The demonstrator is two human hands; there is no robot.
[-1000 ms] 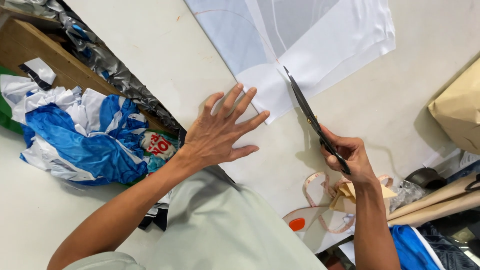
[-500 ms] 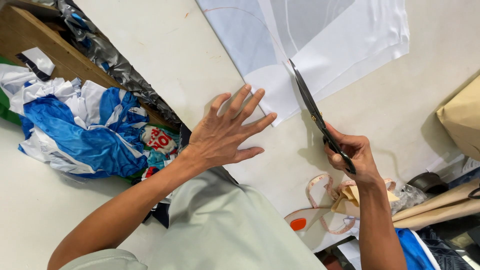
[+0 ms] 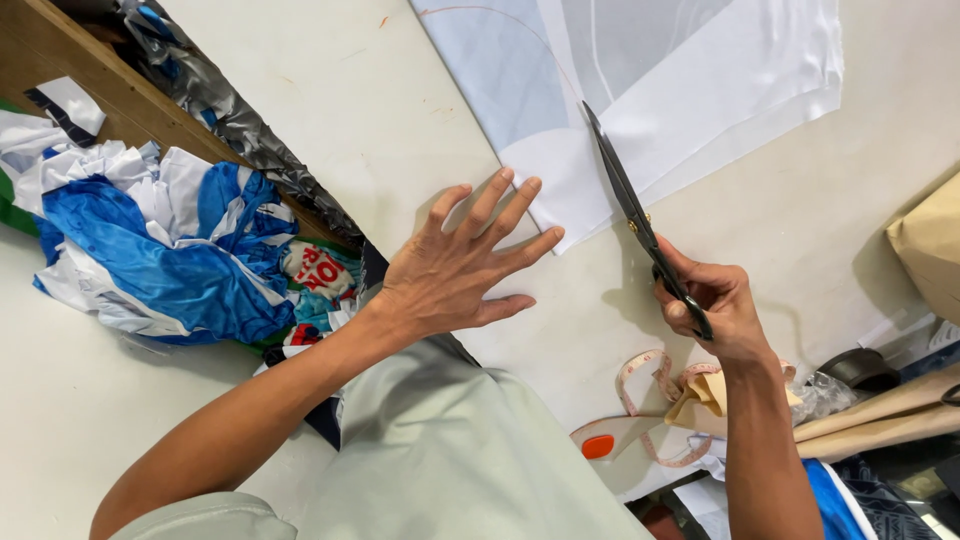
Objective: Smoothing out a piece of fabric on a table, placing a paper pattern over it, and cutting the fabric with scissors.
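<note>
The white fabric sheet (image 3: 690, 90) lies flat on the pale cutting table (image 3: 330, 110), w/ a light-blue panel showing through it on the side toward the table's edge. Left hand (image 3: 455, 270) is open, all 5 fingers spread, palm pressed flat on the table; its fingertips touch or just overlap the sheet's near corner. Right hand (image 3: 715, 305) is closed around the handles of black scissors (image 3: 635, 215), w/ the blades running up into the sheet from its near edge (blades look nearly closed, can't tell for sure). A pink measuring tape (image 3: 650, 385) sits coiled below the sheet, just beside the right wrist, touching a tan paper piece (image 3: 705, 395). Well apart from the sheet, past the table's edge beside the left forearm, is a heap of blue & white cloth scraps (image 3: 170, 250).
</note>
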